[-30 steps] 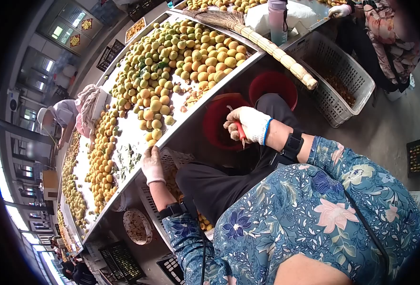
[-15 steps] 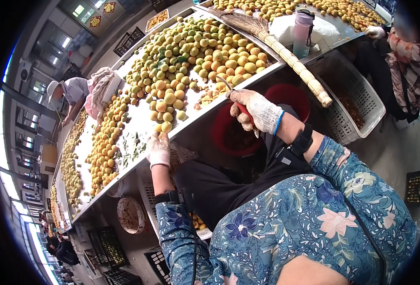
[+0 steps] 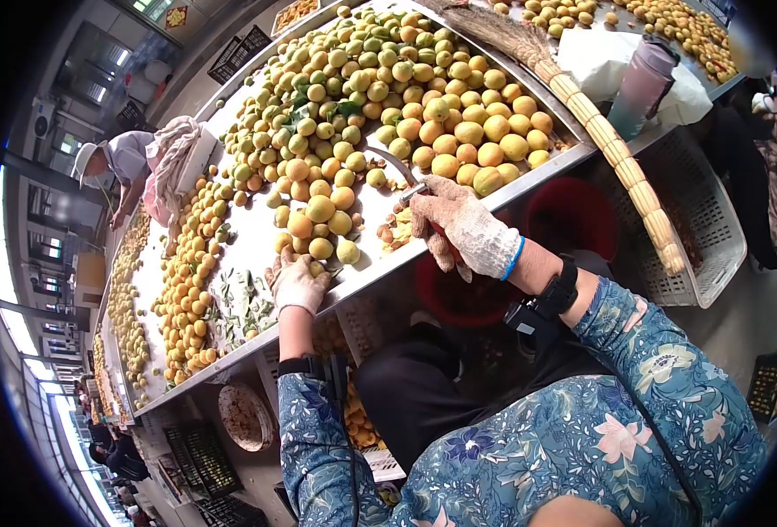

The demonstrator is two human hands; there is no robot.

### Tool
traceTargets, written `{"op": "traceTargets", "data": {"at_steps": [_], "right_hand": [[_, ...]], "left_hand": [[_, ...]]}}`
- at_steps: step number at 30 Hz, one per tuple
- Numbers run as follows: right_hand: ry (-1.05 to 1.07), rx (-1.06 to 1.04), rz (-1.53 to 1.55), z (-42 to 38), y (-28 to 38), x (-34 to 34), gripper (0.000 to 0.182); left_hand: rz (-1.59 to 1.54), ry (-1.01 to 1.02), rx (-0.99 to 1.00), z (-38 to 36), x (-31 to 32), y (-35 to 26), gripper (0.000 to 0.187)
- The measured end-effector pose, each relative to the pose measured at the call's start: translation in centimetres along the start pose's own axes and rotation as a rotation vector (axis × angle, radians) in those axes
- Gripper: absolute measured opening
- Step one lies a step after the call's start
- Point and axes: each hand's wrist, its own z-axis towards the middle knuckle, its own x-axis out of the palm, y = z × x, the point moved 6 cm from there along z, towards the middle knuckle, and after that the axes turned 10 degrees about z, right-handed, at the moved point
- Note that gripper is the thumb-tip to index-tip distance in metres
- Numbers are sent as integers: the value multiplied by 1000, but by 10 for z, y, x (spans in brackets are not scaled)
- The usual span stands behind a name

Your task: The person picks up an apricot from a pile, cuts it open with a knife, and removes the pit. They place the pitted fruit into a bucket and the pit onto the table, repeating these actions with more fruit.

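My left hand, in a pale glove, reaches over the table's edge with its fingers against apricots; whether it grips one is hard to tell. Held in my gloved right hand is a curved knife, its blade pointing left above the table. Heaps of yellow and green apricots lie on the white table. Under the knife, near the edge, are small orange fruit pieces. Loose green leaves lie left of my left hand.
A straw broom lies across the table's right end, beside a bottle. Below are red buckets, a white crate and a round bowl. Another person leans in at the left; one more sits at the right.
My left hand has moved onto the fruit, its fingers reaching further over the table. The knife in my right hand has swung left and lower. The view has shifted closer to the table.
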Motion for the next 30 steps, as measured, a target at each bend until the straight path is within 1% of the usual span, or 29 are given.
{"op": "traceTargets", "data": {"at_steps": [1,3,4,5,6,7,9,11,12,13,14,15,16,17,19,21,22,23,24,25,27,28,30], "right_hand": [[11,-4,-10,5,-1,0,15],[9,13,52,14,-8,1,17],[-5,35,14,21,-14,-5,18],[-33,56,-16,23,-21,-10,19],[-18,35,-48,24,-23,-9,20],[33,12,-103,27,-27,-5,23],[95,-18,-103,25,-21,3,23],[141,-316,-188,35,-15,8,25],[124,-258,-209,32,-14,1,28],[116,-356,-307,28,-6,-2,36],[49,-506,-487,22,6,-7,40],[-14,-651,-663,14,16,-9,45],[-33,-616,-726,4,28,-8,53],[-40,-615,-728,3,29,-11,53],[-64,-507,-821,5,25,-17,58],[-82,-509,-866,3,22,-14,59],[-93,-512,-910,2,21,-11,60],[-105,-513,-956,0,20,-6,62],[-111,-568,-984,1,20,-3,63],[-106,-564,-987,1,18,0,63],[-136,-655,-1087,-1,20,6,63],[-135,-653,-1090,-1,18,7,63],[-116,-576,-1072,1,11,9,61]], "left_hand": [[6,18,-6,-1,6,0,51],[-94,-138,-32,-5,2,6,44],[-191,-199,-69,-7,-8,6,45],[-427,-249,-86,-8,-10,12,50],[-696,-276,-71,-10,-12,12,53],[-972,-303,-62,-14,-34,4,56],[-1634,6,-83,-23,-72,-44,63],[-1821,-17,-38,-20,-84,-84,64],[-1844,-21,21,-16,-83,-101,63],[-1868,-25,77,-12,-81,-115,63],[-1819,-2,86,-9,-78,-126,68],[-1835,7,96,-8,-79,-134,68],[-1902,0,110,-9,-82,-139,69],[-1961,-13,120,-8,-84,-141,71],[-1993,15,95,0,-71,-147,73],[-2054,22,-37,2,-64,-149,71],[-2077,-62,-114,0,-69,-151,71],[-1989,-78,-16,-2,-70,-149,69],[-2025,-44,-54,0,-56,-149,67],[-2060,-7,-94,0,-51,-150,66],[-2061,-40,-111,-5,-53,-150,64],[-2058,-72,-120,-7,-59,-148,63],[-2051,-49,-110,-9,-63,-143,62]]}}
